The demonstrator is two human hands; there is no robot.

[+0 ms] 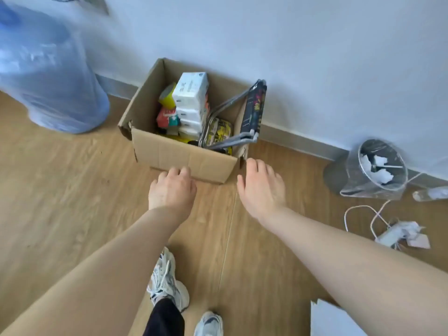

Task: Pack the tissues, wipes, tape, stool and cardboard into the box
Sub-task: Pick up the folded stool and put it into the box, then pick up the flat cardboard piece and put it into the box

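An open cardboard box [179, 156] stands on the wooden floor against the wall. Inside are white tissue packs [191, 92], a yellow tape roll [167, 95], red and green wipes packets [167, 117], and a folded stool [252, 110] with metal legs leaning at the right side and sticking above the rim. My left hand [173, 187] hovers just in front of the box's near wall, fingers curled, holding nothing. My right hand [261, 187] is spread open by the box's near right corner, also holding nothing.
A large blue water bottle [48, 73] stands at the left against the wall. A bin lined with clear plastic [378, 166] lies tipped at the right, with a bottle, white cable and power strip [392, 232] on the floor. A white sheet [332, 318] lies near bottom right. My shoes [167, 280] are below.
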